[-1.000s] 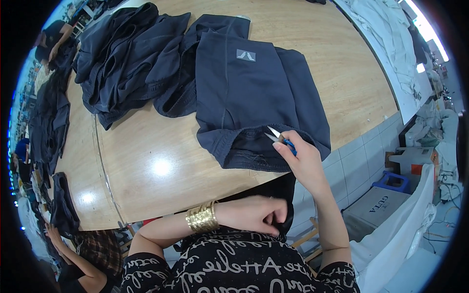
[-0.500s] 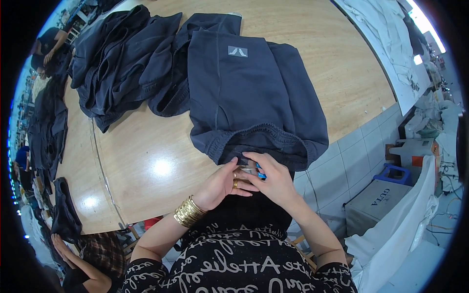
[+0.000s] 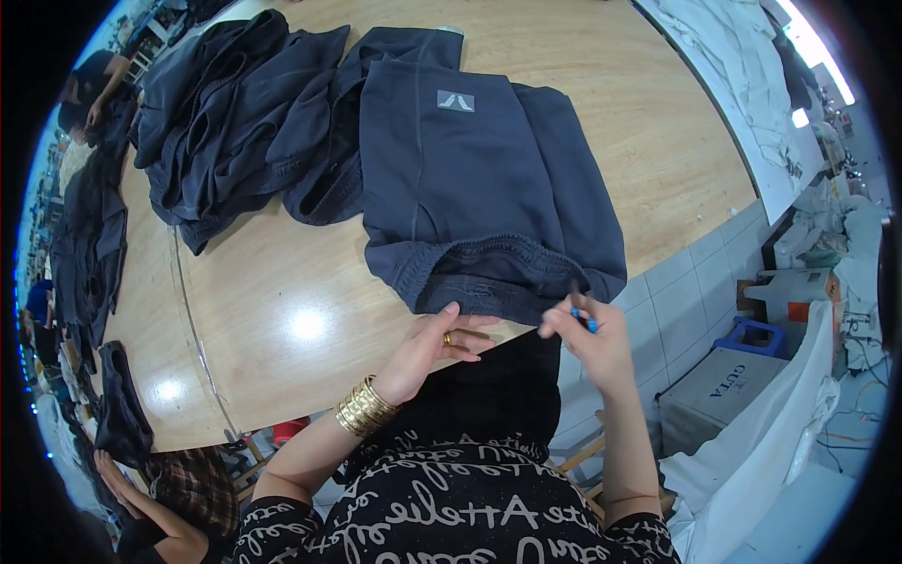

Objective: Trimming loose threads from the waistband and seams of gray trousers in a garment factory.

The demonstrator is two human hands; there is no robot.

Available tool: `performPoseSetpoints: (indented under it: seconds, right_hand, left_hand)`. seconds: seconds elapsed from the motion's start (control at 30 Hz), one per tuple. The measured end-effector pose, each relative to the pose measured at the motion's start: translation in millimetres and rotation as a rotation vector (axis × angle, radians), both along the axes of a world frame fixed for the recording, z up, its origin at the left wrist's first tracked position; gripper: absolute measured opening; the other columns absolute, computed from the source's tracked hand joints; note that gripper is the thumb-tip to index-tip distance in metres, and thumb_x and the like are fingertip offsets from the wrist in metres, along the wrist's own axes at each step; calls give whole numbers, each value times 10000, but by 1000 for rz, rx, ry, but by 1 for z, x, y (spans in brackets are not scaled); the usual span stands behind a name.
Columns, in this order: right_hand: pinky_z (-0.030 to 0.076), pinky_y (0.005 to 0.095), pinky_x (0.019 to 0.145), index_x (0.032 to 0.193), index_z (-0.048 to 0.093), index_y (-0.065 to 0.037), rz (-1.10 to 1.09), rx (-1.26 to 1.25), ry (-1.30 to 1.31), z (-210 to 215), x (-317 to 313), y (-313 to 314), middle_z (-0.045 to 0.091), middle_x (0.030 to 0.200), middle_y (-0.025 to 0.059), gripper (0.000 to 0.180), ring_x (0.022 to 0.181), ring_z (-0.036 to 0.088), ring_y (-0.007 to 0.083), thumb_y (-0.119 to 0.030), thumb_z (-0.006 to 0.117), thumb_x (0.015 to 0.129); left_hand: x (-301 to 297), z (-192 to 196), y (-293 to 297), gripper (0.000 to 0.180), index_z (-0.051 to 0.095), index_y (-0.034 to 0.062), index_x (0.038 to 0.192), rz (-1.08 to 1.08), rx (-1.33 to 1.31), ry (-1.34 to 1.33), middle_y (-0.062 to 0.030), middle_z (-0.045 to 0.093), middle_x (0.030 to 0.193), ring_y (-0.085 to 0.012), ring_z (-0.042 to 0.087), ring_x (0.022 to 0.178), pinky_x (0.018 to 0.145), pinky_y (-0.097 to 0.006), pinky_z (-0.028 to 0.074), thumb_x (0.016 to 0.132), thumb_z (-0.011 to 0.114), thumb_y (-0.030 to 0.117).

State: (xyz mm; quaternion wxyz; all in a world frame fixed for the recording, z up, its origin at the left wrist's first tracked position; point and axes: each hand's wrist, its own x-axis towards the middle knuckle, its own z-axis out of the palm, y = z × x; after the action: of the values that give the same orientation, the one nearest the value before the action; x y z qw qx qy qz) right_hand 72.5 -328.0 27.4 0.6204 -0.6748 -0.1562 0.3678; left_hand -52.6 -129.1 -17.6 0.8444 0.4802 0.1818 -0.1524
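Dark grey shorts (image 3: 479, 169) with a gathered elastic waistband (image 3: 413, 273) lie in front of me, the waist opening toward my body and a small light patch near the far end. At the near edge of the waistband rests my left hand (image 3: 427, 348), thumb against the fabric, fingers stretched out and apart. Gold bangles circle that wrist and a ring is on one finger. By the waistband's right end, my right hand (image 3: 597, 343) is closed around small blue-handled snips (image 3: 583, 320). Their dark tip points toward the cloth; the blades are partly blurred.
More dark garments (image 3: 225, 122) are heaped on the wooden table (image 3: 282, 282) at the far left. Beyond the table's right edge are a grey box (image 3: 719, 395), a blue stool (image 3: 756, 334) and white cloth (image 3: 752, 461). Another person's hands (image 3: 117, 479) show at lower left.
My right hand has moved right, away from my left hand, carrying the snips to the waistband's right end. The left hand stays almost in place, and the waistband's near edge now shows.
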Motion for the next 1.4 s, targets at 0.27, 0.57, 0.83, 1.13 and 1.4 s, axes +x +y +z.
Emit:
performPoseSetpoints:
  seconds: [0.27,0.57,0.83,1.13,1.4]
  right_hand:
    - [424,242,606,980,690,-39,-137,-107,-741,-26,-41,55,534,734,40,232,657,525,118,-58,748,756]
    - [422,210,635,926,617,-11,-407,41,159,-23,-23,42,592,796,-34,118,716,522,47,-116,649,884]
    - [468,265,573,954,649,-71,-88,-88,-762,-11,-27,37,611,783,44,305,638,583,156,3,719,667]
    - [470,273,602,914,644,-55,-4,0,-687,-22,-26,42,614,763,41,201,666,607,149,14,663,726]
    - [474,263,655,901,629,-32,643,5,-182,13,8,2,650,808,22,164,655,576,116,-140,724,822]
  left_hand:
    - [-5,-13,-9,570,596,-61,1145,72,38,-1,-181,639,1132,-204,640,986,869,-323,509,1018,349,438]
    - [0,-2,-8,601,593,-79,1166,40,120,-78,-179,653,1123,-211,617,1028,913,-321,469,1021,327,439]
    - [-3,-7,-3,559,592,-66,1183,35,127,-116,-168,654,1118,-220,608,1050,929,-341,454,1023,325,398]
    - [2,4,-8,486,573,-67,1192,91,-56,-113,-170,634,1139,-231,610,1048,916,-354,469,1012,379,340]
    - [0,1,-4,542,570,-70,1197,70,67,-87,-180,626,1178,-234,604,1076,928,-348,462,1021,308,371]
